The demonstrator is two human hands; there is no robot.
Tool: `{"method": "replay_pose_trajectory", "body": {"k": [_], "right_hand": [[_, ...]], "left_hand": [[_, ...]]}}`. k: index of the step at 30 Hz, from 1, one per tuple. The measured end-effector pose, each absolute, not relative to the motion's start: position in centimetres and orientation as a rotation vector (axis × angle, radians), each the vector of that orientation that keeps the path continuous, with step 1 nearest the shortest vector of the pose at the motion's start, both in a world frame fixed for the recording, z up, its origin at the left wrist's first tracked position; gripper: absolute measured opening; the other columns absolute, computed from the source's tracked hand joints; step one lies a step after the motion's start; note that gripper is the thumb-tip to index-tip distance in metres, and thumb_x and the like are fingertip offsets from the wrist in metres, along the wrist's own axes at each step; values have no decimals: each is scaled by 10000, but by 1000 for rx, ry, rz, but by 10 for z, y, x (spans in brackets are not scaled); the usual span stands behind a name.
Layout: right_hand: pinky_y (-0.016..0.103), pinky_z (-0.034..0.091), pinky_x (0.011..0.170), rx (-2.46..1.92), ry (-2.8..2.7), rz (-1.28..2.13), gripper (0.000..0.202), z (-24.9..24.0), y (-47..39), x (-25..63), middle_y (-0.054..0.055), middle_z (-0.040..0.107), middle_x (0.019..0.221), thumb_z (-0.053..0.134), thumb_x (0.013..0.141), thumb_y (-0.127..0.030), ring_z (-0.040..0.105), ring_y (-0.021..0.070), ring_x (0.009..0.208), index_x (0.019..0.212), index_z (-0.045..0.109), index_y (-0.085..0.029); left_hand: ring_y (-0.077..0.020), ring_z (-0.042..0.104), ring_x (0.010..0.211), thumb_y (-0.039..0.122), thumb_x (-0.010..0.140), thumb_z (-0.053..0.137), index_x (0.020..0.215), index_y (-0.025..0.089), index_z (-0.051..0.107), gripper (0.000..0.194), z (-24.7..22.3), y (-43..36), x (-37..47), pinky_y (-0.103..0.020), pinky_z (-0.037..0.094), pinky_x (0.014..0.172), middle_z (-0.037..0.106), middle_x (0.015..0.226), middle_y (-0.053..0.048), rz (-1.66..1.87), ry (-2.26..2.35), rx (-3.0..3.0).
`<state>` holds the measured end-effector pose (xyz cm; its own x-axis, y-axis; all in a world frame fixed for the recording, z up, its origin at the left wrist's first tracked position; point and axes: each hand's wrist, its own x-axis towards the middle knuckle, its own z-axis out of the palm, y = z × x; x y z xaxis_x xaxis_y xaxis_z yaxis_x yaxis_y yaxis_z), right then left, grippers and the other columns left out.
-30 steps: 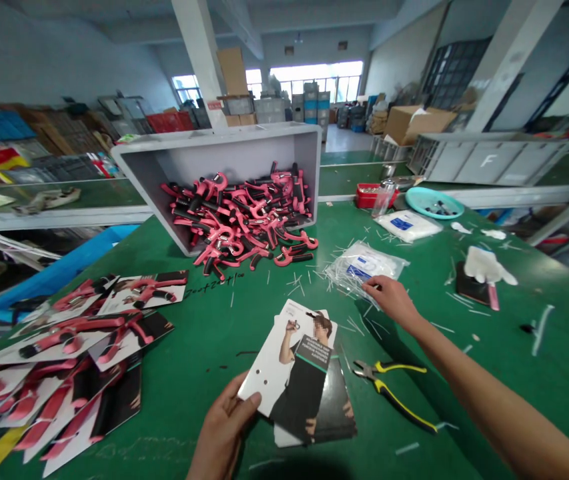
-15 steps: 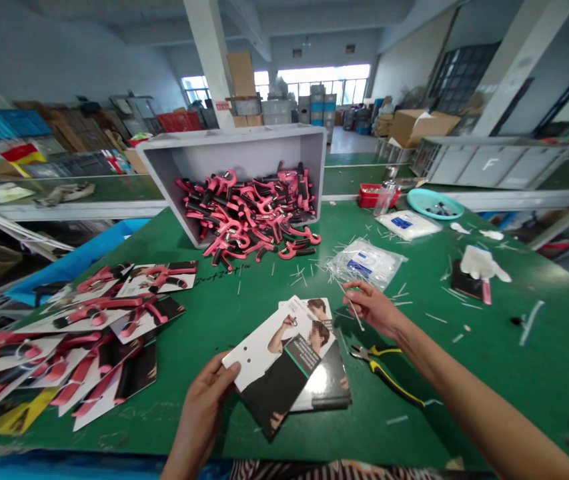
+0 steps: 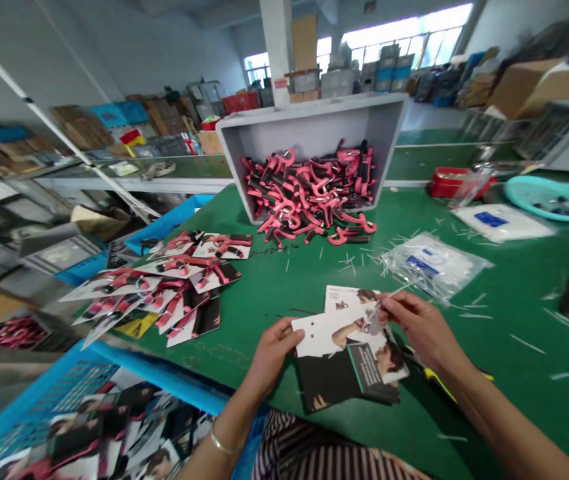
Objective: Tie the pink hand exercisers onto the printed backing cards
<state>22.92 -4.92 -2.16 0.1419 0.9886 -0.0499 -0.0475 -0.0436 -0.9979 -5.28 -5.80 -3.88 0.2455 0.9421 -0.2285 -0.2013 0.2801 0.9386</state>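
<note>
While the card (image 3: pixel 331 383) is pinched between left fingers (image 3: pixel 290 342), right fingers (image 3: pixel 398 307) pinch a strip (image 3: pixel 404 288).

Blurred handwritten sum (image 3: pixel 275 251) on green tabletop (image 3: pixel 257 300), print (image 3: pixel 367 367) on held card (image 3: pixel 331 373) too small to read

rear windows (image 3: pixel 409 39) bright | interior dim | edges stretched | corners soft

Card (image 3: pixel 325 375) showing white and black with teal line | hand grips (image 3: pixel 309 193) showing pink and black | bin (image 3: pixel 309 128) reading grey | surface (image 3: pixel 264 283) reading green | pliers (image 3: pixel 437 382) showing yellow | basket (image 3: pixel 164 383) reading blue | cloth (image 3: pixel 324 459) showing dark-and-pale stripes
</note>
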Motion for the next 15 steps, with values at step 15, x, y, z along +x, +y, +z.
{"method": "replay_pose_trajectory", "body": {"k": [15], "right_hand": [[415, 468, 941, -1105, -1949, 451, 189, -15, -71, 172, 77, 693, 1052, 490, 950, -205, 621, 223, 1019, 1069, 627, -258]], "left_hand": [[-165, 611, 746, 358, 793, 687, 1096, 139, 689, 374, -24, -54, -38, -240, 450, 646, 706, 905, -59, 907, 971, 1127]]}}
